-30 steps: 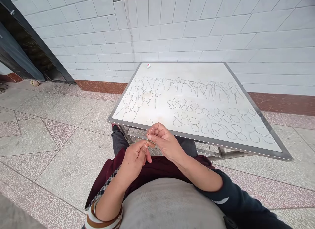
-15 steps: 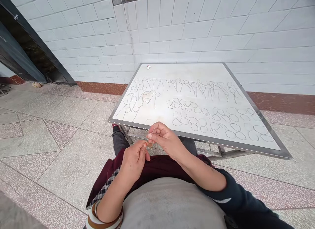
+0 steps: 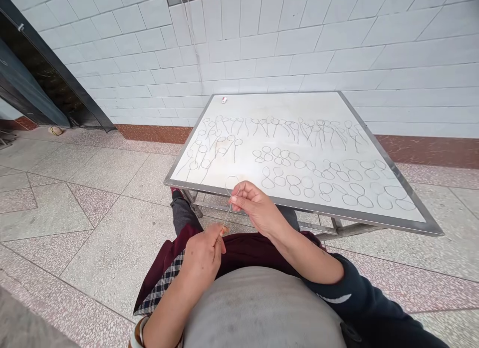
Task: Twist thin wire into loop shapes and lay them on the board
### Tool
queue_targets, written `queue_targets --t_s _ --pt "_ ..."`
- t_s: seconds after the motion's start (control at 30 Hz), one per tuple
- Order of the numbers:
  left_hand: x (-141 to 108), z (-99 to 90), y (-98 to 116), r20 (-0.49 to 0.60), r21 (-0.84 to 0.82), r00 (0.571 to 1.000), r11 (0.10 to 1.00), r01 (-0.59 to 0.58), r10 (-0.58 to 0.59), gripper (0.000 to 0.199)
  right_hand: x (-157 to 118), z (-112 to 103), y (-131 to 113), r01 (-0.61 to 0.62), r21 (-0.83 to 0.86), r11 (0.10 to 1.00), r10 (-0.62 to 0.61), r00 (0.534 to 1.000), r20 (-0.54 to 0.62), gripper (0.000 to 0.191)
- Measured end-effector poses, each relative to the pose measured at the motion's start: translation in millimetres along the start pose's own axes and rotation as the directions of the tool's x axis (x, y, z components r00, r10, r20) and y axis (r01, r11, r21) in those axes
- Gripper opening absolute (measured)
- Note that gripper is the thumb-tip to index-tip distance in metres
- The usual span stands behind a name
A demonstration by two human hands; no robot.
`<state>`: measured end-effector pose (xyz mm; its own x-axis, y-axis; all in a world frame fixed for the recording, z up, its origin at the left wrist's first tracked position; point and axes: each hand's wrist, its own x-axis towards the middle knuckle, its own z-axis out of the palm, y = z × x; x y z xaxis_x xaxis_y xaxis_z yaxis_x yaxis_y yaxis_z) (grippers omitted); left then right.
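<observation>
Thin, pale wire (image 3: 227,214), one rounded loop plus slender tail, spans both hands, seen against near edge of white, metal-rimmed table (image 3: 295,104). Right hand (image 3: 260,210) pinches loop's base; left hand (image 3: 204,251) grips tail, lower end hidden in fingers. Small orange-tan patch (image 3: 225,231) at left fingertips: unidentifiable.

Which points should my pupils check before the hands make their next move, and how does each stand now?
1. Right hand pinching the wire near its loop: ok.
2. Left hand at the wire's lower end: ok.
3. Loop fully closed: cannot tell; right fingers cover part of it.
4. Loops on the table lying apart: not ok; many touch or overlap.
5. Small red-and-white object away from the loops: ok, near the table's far left corner.
</observation>
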<state>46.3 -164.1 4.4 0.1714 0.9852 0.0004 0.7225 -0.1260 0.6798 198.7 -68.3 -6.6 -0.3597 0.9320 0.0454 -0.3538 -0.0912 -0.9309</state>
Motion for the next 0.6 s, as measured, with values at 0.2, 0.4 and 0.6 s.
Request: queue_targets --t_s 0.2,0.4,0.6 --pt "-5 -8.9 -4 0.044 -0.059 0.998 0.997 0.054 -0.051 0.032 -4 3 -3 -0.008 -0.04 0.999 0.009 1.0 0.018 0.023" --pt "2 -11.0 3 -0.015 -0.053 0.999 0.998 0.031 -0.031 0.034 -9 7 -3 -0.003 -0.071 0.998 0.009 0.997 0.078 0.021" --pt "5 -6.8 4 -0.027 -0.007 1.0 1.0 0.0 0.0 0.035 -9 5 -1 -0.006 -0.081 0.997 0.012 0.997 0.079 0.019"
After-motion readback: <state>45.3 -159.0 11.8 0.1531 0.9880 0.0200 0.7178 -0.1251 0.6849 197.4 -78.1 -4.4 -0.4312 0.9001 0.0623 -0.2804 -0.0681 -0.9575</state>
